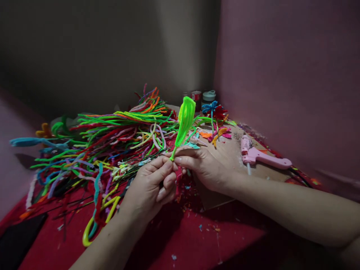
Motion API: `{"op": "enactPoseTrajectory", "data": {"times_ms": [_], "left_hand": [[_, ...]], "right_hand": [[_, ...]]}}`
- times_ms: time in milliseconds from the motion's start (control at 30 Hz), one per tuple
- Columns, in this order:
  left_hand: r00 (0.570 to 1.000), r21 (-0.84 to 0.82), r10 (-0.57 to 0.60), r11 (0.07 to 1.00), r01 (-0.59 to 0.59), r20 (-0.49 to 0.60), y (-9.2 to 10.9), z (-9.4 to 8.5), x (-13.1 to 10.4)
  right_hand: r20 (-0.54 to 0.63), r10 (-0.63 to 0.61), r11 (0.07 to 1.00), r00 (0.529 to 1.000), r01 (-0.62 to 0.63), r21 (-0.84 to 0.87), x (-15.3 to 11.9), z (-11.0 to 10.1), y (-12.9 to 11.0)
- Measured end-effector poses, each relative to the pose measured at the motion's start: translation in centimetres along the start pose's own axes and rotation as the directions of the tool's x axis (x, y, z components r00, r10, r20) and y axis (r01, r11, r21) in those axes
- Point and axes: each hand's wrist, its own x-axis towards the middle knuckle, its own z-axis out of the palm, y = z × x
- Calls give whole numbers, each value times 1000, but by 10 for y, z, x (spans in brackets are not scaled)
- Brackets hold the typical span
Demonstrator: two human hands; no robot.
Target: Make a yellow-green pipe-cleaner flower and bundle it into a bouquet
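A bright green pipe-cleaner leaf (186,119) stands upright above my two hands, its strands bent side by side into a long blade. Its thin twisted stem runs down to my fingertips. My left hand (153,181) pinches the lower end of that stem between thumb and forefinger, the other fingers curled in. Close against it, my right hand (201,165) is also closed, with thumb and forefinger on the stem just beside the left fingertips. The very tip of the stem is hidden by the fingers.
A large heap of coloured pipe cleaners (120,127) lies to the left. On the right, a pink hot glue gun (263,157) rests on cardboard (230,157). Behind are a blue pipe-cleaner flower (210,107) and a lidded jar (208,96). Scraps dot the red cloth (197,240).
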Motion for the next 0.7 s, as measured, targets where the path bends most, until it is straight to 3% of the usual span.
{"op": "enactPoseTrajectory", "data": {"times_ms": [133, 367, 700], "left_hand": [[993, -108, -56, 992, 68, 108, -1, -8, 3], [968, -184, -106, 971, 150, 227, -1, -16, 5], [975, -71, -78, 993, 94, 208, -3, -11, 7]], "right_hand": [[37, 28, 978, 999, -35, 206, 3, 0, 9], [107, 60, 951, 992, -90, 297, 4, -2, 14], [74, 121, 940, 990, -139, 312, 5, -3, 16]]}}
